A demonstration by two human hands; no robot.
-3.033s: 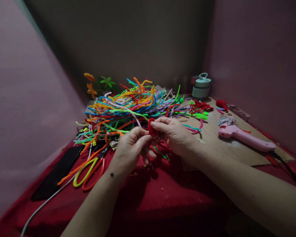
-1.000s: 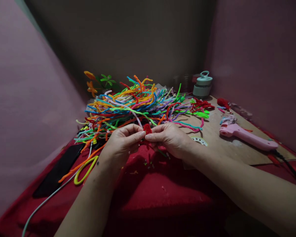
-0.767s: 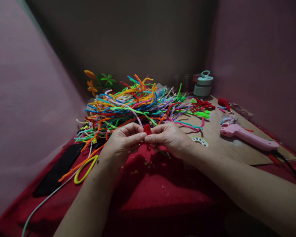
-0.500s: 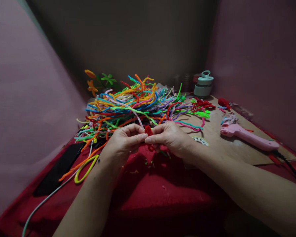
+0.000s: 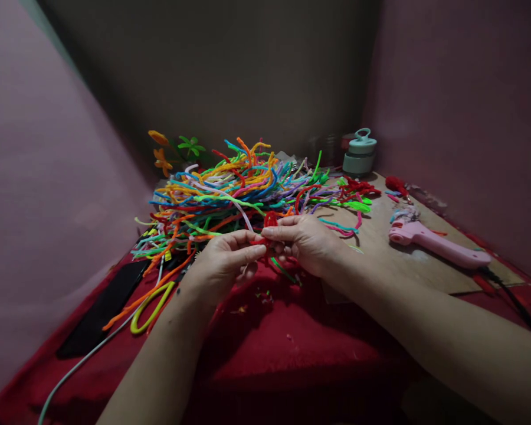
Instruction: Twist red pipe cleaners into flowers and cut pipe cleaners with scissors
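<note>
Between my two hands is a red pipe cleaner (image 5: pixel 271 221) bent into loops, part of it standing up above the fingertips. My left hand (image 5: pixel 223 260) pinches its left side between thumb and fingers. From the other side, my right hand (image 5: pixel 304 241) grips it with thumb and forefinger, the fingertips of both hands nearly touching. Fingers cover the lower part of the red piece. Right behind the hands lies a big heap of pipe cleaners (image 5: pixel 221 195) in many colours. Small green snippets (image 5: pixel 264 295) are scattered on the red cloth (image 5: pixel 292 348) below.
A pink glue gun (image 5: pixel 438 243) with a black cord lies on the board (image 5: pixel 371 268) at right. Behind it stands a green container (image 5: pixel 360 154). At left are a dark phone (image 5: pixel 104 310), a yellow-handled tool (image 5: pixel 153 310), a pale cable (image 5: pixel 88 357) and orange flowers (image 5: pixel 161 160).
The red pipe cleaner has turned in my fingers, and its loop now rises higher above them. My right hand's grip has shifted slightly. The view has moved a little.
</note>
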